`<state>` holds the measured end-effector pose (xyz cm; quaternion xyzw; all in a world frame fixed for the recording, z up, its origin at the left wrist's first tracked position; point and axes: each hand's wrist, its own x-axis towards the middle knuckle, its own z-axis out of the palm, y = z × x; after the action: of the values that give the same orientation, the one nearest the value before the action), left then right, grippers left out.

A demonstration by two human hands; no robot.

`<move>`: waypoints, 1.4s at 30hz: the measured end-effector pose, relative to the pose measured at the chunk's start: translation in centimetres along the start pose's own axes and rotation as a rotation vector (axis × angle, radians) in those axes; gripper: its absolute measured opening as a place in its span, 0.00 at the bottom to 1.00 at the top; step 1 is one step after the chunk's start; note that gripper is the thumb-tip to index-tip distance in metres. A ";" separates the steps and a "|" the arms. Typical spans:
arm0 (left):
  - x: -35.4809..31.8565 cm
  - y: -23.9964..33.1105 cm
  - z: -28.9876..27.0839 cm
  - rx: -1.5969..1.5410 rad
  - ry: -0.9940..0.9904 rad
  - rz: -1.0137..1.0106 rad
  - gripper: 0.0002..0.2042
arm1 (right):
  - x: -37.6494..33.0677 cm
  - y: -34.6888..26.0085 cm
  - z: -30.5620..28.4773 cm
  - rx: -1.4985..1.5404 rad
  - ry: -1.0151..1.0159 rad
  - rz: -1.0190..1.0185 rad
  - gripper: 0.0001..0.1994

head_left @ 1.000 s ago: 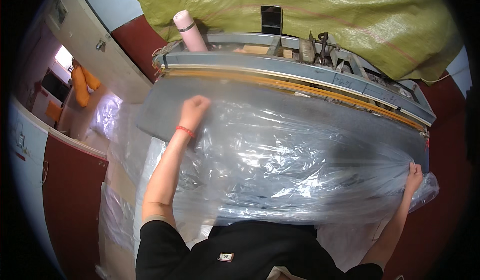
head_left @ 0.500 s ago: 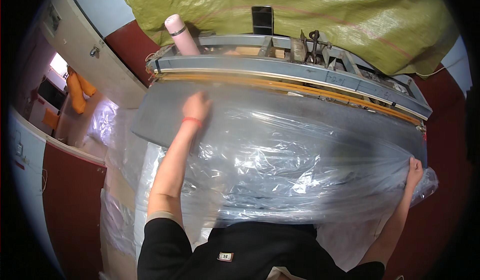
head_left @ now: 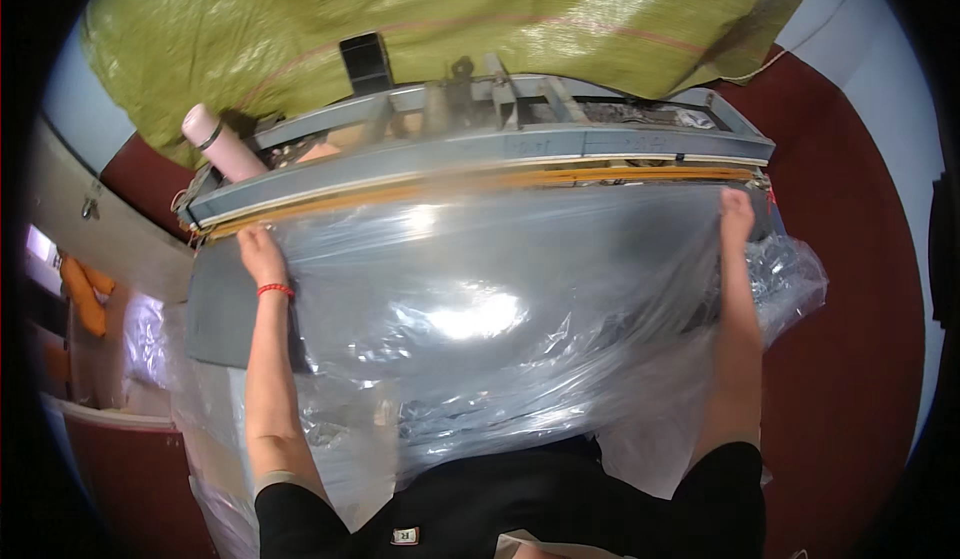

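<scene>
Clear plastic film (head_left: 480, 309) lies stretched over a dark grey work surface (head_left: 215, 304). Its far edge runs between my two hands, close to an orange strip (head_left: 560, 176) along a metal frame. At the film's far left corner, my left hand (head_left: 261, 254), with a red band at the wrist, is closed on the edge. My right hand (head_left: 737, 214) grips the far right corner near the end of the strip. Creases run from both hands across the film, and its near part hangs down against my black shirt.
Behind the strip stands a grey metal frame (head_left: 400, 155) with clamps and small parts in it. A pink bottle (head_left: 225, 144) leans at its left end, and a black phone (head_left: 366, 63) rests against the green-yellow sheet (head_left: 450, 9). Bunched film (head_left: 790, 284) sticks out at the right.
My right hand has moved away from me with the film's corner, up to the strip. My left hand, earlier over the grey surface, now holds the film's left edge. The view has shifted right.
</scene>
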<state>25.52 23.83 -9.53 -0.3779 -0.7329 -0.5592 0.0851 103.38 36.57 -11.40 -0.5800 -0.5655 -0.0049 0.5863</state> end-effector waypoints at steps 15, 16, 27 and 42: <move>2.5 -2.2 1.7 -0.399 0.126 -0.295 0.06 | 1.2 -0.9 4.2 0.283 0.071 0.264 0.05; 2.6 -2.6 1.4 -0.395 0.125 -0.297 0.06 | 1.3 -1.1 4.2 0.298 0.097 0.266 0.05; 1.1 0.4 -2.7 -0.494 -0.260 -0.267 0.03 | -0.4 -10.4 -0.8 -0.100 0.065 -0.048 0.15; -30.5 11.7 -14.4 -0.182 -1.186 0.450 0.08 | -7.9 3.2 -19.7 0.113 0.284 0.588 0.20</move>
<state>50.14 -1.91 -12.23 -0.7734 -0.5078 -0.2837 -0.2519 115.60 19.02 -12.72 -0.6786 -0.2857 0.1149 0.6669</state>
